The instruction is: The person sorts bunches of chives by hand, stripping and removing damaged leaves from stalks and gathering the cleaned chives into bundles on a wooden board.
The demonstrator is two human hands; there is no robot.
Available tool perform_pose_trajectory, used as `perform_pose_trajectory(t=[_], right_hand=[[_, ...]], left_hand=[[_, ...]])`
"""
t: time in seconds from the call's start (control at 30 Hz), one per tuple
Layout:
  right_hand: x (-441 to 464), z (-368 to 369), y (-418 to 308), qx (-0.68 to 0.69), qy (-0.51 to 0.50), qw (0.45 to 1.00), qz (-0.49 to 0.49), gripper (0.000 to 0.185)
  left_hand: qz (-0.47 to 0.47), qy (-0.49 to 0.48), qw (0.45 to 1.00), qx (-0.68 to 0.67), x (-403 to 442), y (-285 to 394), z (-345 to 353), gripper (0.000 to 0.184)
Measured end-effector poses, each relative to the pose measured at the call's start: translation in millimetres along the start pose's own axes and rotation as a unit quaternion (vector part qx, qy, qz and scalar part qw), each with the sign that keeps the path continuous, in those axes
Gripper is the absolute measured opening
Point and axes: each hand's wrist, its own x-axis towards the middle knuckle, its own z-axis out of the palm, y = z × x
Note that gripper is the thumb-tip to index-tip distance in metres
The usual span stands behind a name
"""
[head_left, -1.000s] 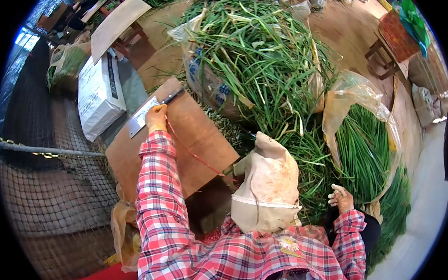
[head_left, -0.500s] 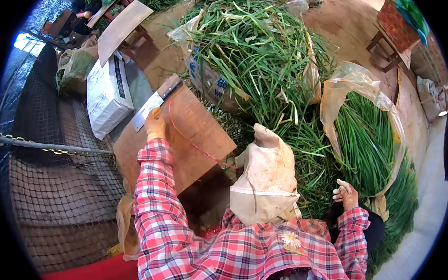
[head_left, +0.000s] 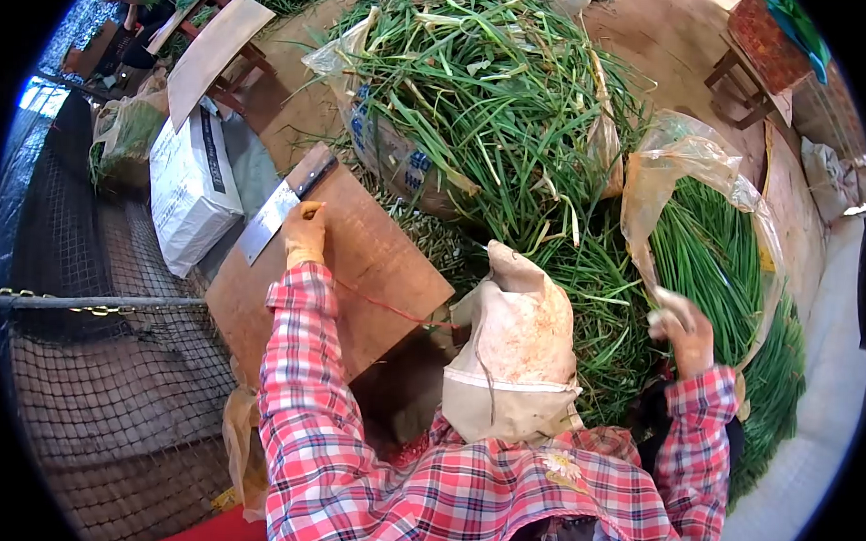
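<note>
My left hand, in a tan glove, rests on the wooden board with its fingers curled together. It is beside the blade of a cleaver with a black handle. A red string runs from under my left wrist across the board; whether the fingers hold it is hidden. My right hand, with pale coverings on the fingertips, hangs in the air with fingers bent but apart, slightly blurred. It is nearest the clear plastic bag of long, chive-like green leaves, and nothing shows in it.
A big heap of loose green leaves lies ahead. A cloth-covered shape rises before my body. At left are a white package and black netting. A wooden stool stands far right; another person is far left.
My right hand has risen and moved forward beside the bag. The red string's upper part, formerly right of my left hand, now disappears under my left wrist. The view has shifted slightly.
</note>
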Motion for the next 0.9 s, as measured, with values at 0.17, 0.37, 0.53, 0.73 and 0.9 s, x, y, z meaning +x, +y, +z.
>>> perform_pose_trajectory(t=[0.17, 0.37, 0.53, 0.73, 0.9], right_hand=[[63, 127, -97, -0.205, -0.158, 0.926, -0.273, 0.02], [89, 225, -94, -0.532, -0.177, 0.757, -0.336, 0.024], [83, 234, -88, -0.583, -0.196, 0.719, -0.323, 0.015], [86, 234, -71, -0.612, -0.191, 0.703, -0.308, 0.017], [84, 231, -74, -0.506, -0.223, 0.791, -0.262, 0.015]], left_hand=[[0.031, -0.164, 0.967, -0.193, -82, 108, -38, 0.014], [0.165, -0.184, 0.968, -0.044, -136, 168, -59, 0.01], [0.25, -0.171, 0.953, 0.018, -149, 180, -58, 0.009], [0.206, -0.204, 0.957, -0.018, -153, 180, -57, 0.01], [0.26, -0.187, 0.947, -0.014, -153, 170, -50, 0.01]])
